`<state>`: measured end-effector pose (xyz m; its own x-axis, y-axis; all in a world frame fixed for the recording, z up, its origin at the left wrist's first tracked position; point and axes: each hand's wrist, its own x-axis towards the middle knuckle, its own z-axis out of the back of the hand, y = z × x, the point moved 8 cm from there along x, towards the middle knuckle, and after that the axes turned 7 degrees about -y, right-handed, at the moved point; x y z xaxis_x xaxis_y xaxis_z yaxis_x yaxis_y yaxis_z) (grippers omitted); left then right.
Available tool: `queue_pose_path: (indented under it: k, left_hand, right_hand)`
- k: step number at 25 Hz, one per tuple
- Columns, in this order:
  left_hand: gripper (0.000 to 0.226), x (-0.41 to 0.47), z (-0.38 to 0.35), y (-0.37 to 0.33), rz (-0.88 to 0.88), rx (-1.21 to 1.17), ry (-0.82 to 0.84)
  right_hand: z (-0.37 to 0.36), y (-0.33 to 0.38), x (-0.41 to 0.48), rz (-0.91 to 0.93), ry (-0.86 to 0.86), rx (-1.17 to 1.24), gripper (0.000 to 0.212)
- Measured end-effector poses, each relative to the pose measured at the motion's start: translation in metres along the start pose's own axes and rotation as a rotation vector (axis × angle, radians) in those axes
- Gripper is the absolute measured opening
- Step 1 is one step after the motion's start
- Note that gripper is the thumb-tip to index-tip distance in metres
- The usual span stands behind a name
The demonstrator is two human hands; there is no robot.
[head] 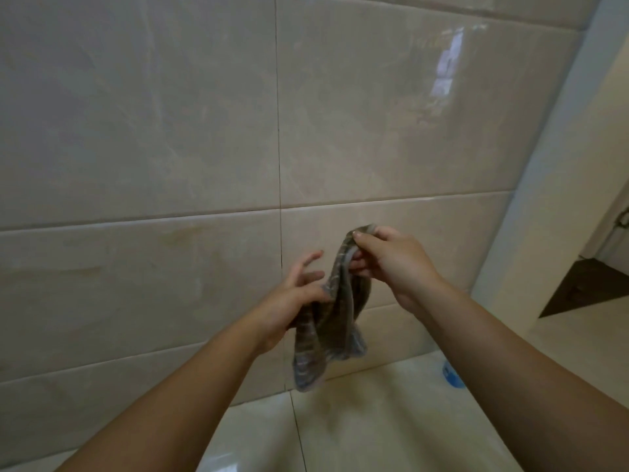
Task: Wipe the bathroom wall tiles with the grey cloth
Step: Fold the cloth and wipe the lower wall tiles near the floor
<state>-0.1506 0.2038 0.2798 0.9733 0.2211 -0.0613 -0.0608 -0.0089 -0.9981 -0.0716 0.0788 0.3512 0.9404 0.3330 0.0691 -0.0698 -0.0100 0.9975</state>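
Cloth: the grey cloth (pixel 326 332) is hanging bunched in the air between both hands, in front of the wall tiles (pixel 170 131); its loose end is dangling above the floor (pixel 374 424)
Right hand: the right hand (pixel 391 260) is pinching the cloth's top end between thumb and fingers
Left hand: the left hand (pixel 292 298) is gripping the cloth's middle; its index finger is sticking out
Floor: a blue object (pixel 452 376) is standing by the wall, partly hidden behind the right forearm

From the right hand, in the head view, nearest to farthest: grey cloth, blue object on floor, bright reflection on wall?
1. grey cloth, pinched by the right hand.
2. blue object, on the floor, lower right.
3. bright reflection, on the wall, upper right.
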Motion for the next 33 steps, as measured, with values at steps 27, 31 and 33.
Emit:
queue_pose_path:
  k: [27, 31, 33]
  left_hand:
    - [0.033, -0.003, 0.023, 0.006, 0.293, -0.555, -0.248]
    - [0.018, 0.003, 0.06, 0.019, 0.258, 0.075, -0.443]
    - [0.01, 0.004, 0.062, 0.021, 0.269, 0.083, -0.48]
  right_hand:
    - [0.043, -0.054, 0.008, -0.071, -0.109, -0.452, 0.043]
    - [0.09, -0.015, 0.009, 0.086, -0.241, -0.438, 0.045]
    - [0.092, -0.011, 0.007, 0.134, -0.275, -0.336, 0.048]
